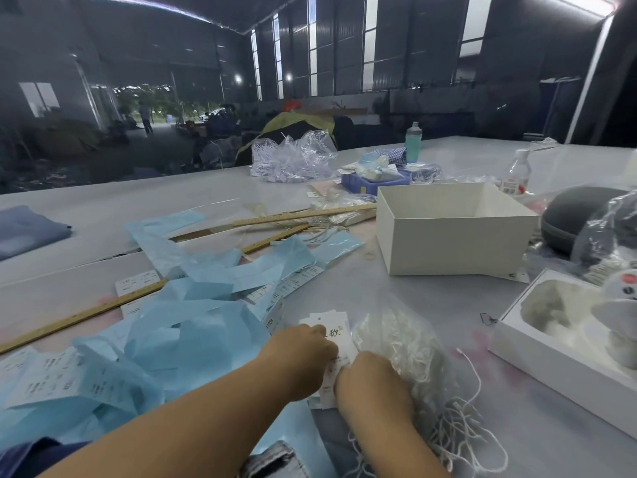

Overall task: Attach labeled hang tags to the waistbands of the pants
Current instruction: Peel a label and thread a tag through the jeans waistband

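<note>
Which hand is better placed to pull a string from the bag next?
Probably the right hand: it already lies against the bag of white strings, while the left hand rests on the hang tags.

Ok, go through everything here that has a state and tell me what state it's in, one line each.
Left hand: fingers curled on the hang tags.
Right hand: fingers curled at the tags' lower edge, grip hidden.
Hang tags: loose stack, flat on the table.
Bag of strings: open, strings spilling toward the near edge.
White box: lid off, looks empty.
Teal bottle: upright, capped.
Clear bottle: upright, capped.
</note>
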Demonstrator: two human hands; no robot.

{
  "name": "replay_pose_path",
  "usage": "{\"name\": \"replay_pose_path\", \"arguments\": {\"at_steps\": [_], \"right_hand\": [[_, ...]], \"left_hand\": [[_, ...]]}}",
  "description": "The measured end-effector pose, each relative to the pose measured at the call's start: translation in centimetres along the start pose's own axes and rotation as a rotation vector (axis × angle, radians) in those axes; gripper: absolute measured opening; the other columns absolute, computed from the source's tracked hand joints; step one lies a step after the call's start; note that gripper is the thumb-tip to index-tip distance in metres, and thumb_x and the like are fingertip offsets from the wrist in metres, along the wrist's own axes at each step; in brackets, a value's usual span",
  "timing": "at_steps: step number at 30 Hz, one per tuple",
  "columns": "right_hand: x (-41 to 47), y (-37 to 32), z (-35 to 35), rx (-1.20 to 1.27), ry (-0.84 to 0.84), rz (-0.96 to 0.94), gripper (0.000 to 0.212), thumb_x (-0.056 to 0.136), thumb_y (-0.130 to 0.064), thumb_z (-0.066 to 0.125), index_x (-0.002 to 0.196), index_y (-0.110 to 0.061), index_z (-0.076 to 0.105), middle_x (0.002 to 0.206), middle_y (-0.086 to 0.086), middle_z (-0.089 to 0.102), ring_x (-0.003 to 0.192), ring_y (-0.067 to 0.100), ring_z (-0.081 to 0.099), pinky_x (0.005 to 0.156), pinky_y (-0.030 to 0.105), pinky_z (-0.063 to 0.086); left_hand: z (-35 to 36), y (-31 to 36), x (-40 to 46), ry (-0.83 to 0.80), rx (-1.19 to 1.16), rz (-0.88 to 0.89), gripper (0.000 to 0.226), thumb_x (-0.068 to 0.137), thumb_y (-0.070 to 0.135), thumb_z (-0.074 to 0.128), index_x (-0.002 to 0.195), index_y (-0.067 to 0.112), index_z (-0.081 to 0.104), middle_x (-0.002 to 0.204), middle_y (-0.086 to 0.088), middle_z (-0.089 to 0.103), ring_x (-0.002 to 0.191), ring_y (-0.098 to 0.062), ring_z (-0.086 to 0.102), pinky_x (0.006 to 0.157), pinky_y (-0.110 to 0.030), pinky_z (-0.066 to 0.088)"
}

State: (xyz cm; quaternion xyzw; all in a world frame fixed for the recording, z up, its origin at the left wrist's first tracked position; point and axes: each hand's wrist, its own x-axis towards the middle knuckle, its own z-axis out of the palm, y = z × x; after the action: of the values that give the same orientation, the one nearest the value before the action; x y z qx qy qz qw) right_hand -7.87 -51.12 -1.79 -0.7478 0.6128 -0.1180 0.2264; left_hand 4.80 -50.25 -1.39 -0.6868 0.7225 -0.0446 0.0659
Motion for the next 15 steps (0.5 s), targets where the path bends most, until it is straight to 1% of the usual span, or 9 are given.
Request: {"name": "replay_pose_path", "arguments": {"at_steps": [1, 3, 5, 6, 9, 11, 13, 15], "right_hand": [[0.0, -0.4, -0.3, -0.088, -0.013, -0.03, 0.026, 0.094, -0.032, 0.044, 0.107, -0.018, 0.063, 0.109, 0.002, 0.067, 0.099, 0.024, 0.065, 0.074, 0.033, 0.048], [-0.1, -1.2, -0.7, -0.251, -0.032, -0.102, 0.029, 0.098, -0.027, 0.043, 0.118, -0.018, 0.062, 0.12, 0.003, 0.064, 0.111, 0.023, 0.062, 0.076, 0.032, 0.045], [-0.4, -1.5, -1.0, -0.335, -0.038, -0.144, 0.029, 0.099, -0.022, 0.043, 0.123, -0.019, 0.06, 0.124, 0.002, 0.062, 0.113, 0.022, 0.061, 0.074, 0.031, 0.044], [-0.8, -1.5, -1.1, -0.347, -0.037, -0.157, 0.029, 0.098, -0.021, 0.044, 0.122, -0.019, 0.06, 0.123, 0.002, 0.062, 0.111, 0.022, 0.062, 0.072, 0.031, 0.044], [-2.3, -0.4, -1.8, -0.291, 0.0, -0.17, 0.024, 0.094, -0.024, 0.047, 0.111, -0.022, 0.064, 0.113, 0.0, 0.066, 0.103, 0.022, 0.065, 0.067, 0.029, 0.041], [-3.2, 0.4, -2.3, -0.234, 0.029, -0.181, 0.021, 0.092, -0.028, 0.048, 0.105, -0.022, 0.064, 0.106, 0.0, 0.068, 0.098, 0.022, 0.066, 0.066, 0.028, 0.042], [-3.9, 0.9, -2.8, -0.177, 0.052, -0.201, 0.022, 0.092, -0.032, 0.048, 0.103, -0.021, 0.063, 0.102, 0.0, 0.068, 0.094, 0.022, 0.066, 0.069, 0.029, 0.047], [-4.2, 1.5, -3.5, -0.116, 0.113, -0.22, 0.021, 0.092, -0.036, 0.047, 0.1, -0.022, 0.061, 0.098, -0.001, 0.068, 0.088, 0.021, 0.065, 0.071, 0.03, 0.051]], "left_hand": [[-0.1, 0.1, 0.0, -0.007, -0.002, -0.008, 0.042, 0.087, 0.003, 0.042, 0.12, 0.021, 0.062, 0.106, -0.007, 0.053, 0.098, -0.029, 0.057, 0.068, -0.033, 0.04], [-0.1, 0.2, 0.0, -0.023, -0.002, -0.019, 0.041, 0.087, 0.003, 0.044, 0.118, 0.021, 0.063, 0.107, -0.007, 0.055, 0.098, -0.029, 0.059, 0.068, -0.033, 0.04], [-0.2, 0.3, -0.2, -0.038, -0.008, -0.025, 0.04, 0.087, 0.004, 0.044, 0.118, 0.021, 0.062, 0.109, -0.007, 0.056, 0.1, -0.028, 0.059, 0.068, -0.032, 0.039], [-0.3, 0.4, -0.2, -0.042, -0.012, -0.024, 0.037, 0.089, 0.005, 0.043, 0.117, 0.021, 0.061, 0.109, -0.007, 0.056, 0.101, -0.028, 0.058, 0.069, -0.032, 0.039], [-0.5, 0.8, -0.2, -0.023, 0.011, -0.019, 0.023, 0.095, 0.017, 0.044, 0.111, 0.018, 0.061, 0.105, -0.006, 0.054, 0.097, -0.027, 0.057, 0.066, -0.034, 0.039], [-0.6, 1.1, -0.2, -0.023, 0.055, -0.006, 0.022, 0.097, 0.023, 0.044, 0.109, 0.016, 0.061, 0.097, -0.005, 0.05, 0.093, -0.026, 0.056, 0.065, -0.036, 0.039], [-0.6, 1.4, -0.2, -0.034, 0.073, -0.007, 0.027, 0.098, 0.031, 0.043, 0.11, 0.014, 0.06, 0.096, -0.005, 0.048, 0.09, -0.025, 0.054, 0.064, -0.037, 0.04], [-0.5, 1.5, -0.5, -0.059, 0.041, -0.04, 0.043, 0.095, 0.049, 0.04, 0.113, 0.016, 0.06, 0.107, -0.008, 0.052, 0.097, -0.026, 0.054, 0.068, -0.038, 0.04]]}}
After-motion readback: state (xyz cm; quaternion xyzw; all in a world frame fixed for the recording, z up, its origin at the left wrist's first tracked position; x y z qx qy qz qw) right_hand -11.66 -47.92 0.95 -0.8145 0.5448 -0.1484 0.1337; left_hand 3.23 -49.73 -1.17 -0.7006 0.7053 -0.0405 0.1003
